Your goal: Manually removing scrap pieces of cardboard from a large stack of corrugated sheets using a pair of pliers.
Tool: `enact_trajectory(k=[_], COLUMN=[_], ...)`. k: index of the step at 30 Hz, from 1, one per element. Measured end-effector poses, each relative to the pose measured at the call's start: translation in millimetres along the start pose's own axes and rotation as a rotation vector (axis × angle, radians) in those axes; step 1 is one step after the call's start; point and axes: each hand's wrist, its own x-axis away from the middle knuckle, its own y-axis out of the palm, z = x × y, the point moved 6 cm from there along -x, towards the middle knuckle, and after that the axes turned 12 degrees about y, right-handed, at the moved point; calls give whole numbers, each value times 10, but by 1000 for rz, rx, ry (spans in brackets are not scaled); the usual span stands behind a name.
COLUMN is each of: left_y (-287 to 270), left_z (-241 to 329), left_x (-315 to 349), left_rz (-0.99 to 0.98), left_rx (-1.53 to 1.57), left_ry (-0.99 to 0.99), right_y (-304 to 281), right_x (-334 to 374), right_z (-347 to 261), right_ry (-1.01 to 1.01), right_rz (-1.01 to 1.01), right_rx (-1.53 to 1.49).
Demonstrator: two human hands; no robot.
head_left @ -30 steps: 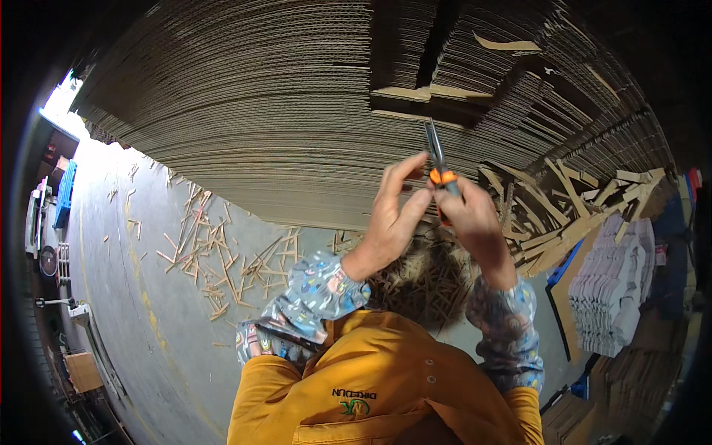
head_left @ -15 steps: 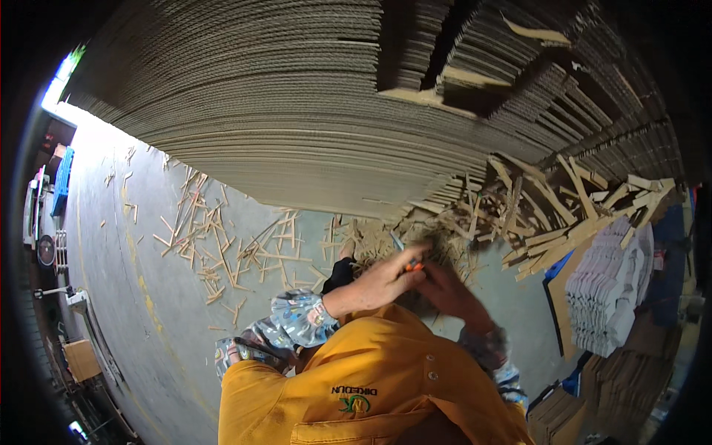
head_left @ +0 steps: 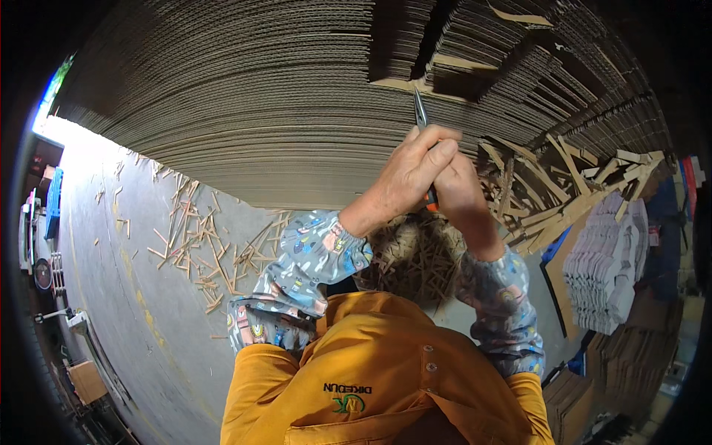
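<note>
A pair of long-nose pliers (head_left: 421,111) with orange on its handles points away from me. Its metal tip meets the edge of the big stack of corrugated cardboard sheets (head_left: 274,133), close to a torn tan strip (head_left: 397,84). My left hand (head_left: 404,170) is closed round the handles, overlapping my right hand (head_left: 458,185), which is wrapped about them as well. The hands hide most of the grip. Dark cut-out slots run through the stack just beyond the tip.
Loose cardboard strips (head_left: 552,185) are heaped along the stack's right side, and more scraps (head_left: 200,237) litter the grey floor (head_left: 111,297) to the left. A bundle of pale shaped cardboard pieces (head_left: 601,267) stands at right. Below my wrists lies another scrap pile (head_left: 411,259).
Both hands have moved up and away from my body with the pliers, from low over the scraps to the stack's edge. My arms are stretched further out.
</note>
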Motion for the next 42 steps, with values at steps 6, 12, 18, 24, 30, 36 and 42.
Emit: enact_trajectory(k=[6,12,18,24,30,36,42], left_y=[585,286,-117,-4,37,832,42], left_z=[-180,-637,-427,-210,-196,-535,-683], left_x=[1057,1605,885,497,240,1643,1422], left_rz=[-184,185,351,269,102,-149,458], left_rx=[48,250,231,134,180,316,303], left_ry=[26,-530,-242,4,-151,-407,-553], right_y=[216,20,-166,-128,24,210,-16], right_x=[891,1344,449,38,189,1341,1135], right_z=[1010,1538,568,308,823,1619,1145], right_ry=[91,451,354,343,153,352,423], right_rz=[-9,-306,-55,1,44,-124,-239], right_rx=[-35,200,119,186,115,209,-29])
